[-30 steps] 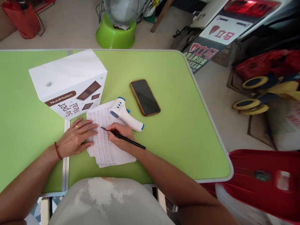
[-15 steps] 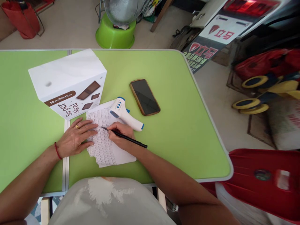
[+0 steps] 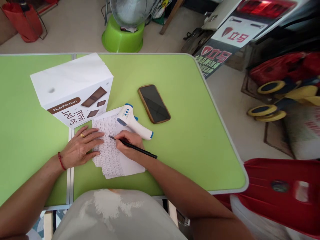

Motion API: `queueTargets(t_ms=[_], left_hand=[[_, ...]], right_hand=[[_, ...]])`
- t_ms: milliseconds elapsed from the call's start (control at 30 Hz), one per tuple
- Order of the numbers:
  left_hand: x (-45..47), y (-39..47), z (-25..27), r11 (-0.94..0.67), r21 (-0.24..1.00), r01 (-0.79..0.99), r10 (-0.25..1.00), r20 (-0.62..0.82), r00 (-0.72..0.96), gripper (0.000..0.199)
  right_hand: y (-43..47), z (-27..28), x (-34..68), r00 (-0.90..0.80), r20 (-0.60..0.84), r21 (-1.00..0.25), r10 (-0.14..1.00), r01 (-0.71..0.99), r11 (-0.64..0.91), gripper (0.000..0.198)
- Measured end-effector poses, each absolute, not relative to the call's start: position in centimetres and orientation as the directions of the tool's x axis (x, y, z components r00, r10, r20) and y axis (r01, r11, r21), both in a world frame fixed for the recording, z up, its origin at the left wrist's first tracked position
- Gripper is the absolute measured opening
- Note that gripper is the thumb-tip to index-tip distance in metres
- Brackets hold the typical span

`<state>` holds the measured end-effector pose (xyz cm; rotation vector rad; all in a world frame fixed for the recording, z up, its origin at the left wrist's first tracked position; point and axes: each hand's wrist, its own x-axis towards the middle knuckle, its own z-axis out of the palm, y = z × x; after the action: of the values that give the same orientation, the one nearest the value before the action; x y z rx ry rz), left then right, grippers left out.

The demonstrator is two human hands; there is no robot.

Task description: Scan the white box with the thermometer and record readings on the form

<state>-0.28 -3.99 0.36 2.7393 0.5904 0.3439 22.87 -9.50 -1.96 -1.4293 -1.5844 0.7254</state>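
My left hand (image 3: pixel 81 146) lies flat with fingers spread, its fingertips on the left edge of a sheet of paper (image 3: pixel 112 163) covered in rows of handwriting. Pinched in my right hand (image 3: pixel 128 143) is a black pen (image 3: pixel 140 149), its tip against the written rows. Under the hands the sheets look stacked unevenly. A white and blue infrared thermometer (image 3: pixel 136 125) rests across the paper's upper right, just above my right hand. Beyond my left hand stands a white box (image 3: pixel 72 80) with brown print.
A smartphone (image 3: pixel 154 103) in a brown case lies right of the thermometer on the green folding table (image 3: pixel 200 143). Past the far edge a fan (image 3: pixel 131 11) sits over a green basin (image 3: pixel 122 38). A red plastic chair (image 3: pixel 282 196) is at the right, below yellow-handled tools (image 3: pixel 271 87).
The view has shifted very slightly. Both hands, the pen and the paper stay in nearly the same place.
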Motion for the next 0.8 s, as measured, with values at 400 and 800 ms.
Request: queueTargets(t_ms=[400,800], left_hand=[[-0.26,-4.02,0.39,-0.874,0.343,0.343,0.422,0.189,0.887,0.034],[-0.26,-3.96,0.34,-0.877,0.344,0.335,0.416,0.193,0.889,0.034]], right_hand=[[-9.66,-1.84,22.95,0.033,0.26,-0.858,0.965,0.465,0.216,0.01],[-9.4,-1.91,22.97,-0.011,0.346,-0.853,0.938,0.414,0.319,0.014]])
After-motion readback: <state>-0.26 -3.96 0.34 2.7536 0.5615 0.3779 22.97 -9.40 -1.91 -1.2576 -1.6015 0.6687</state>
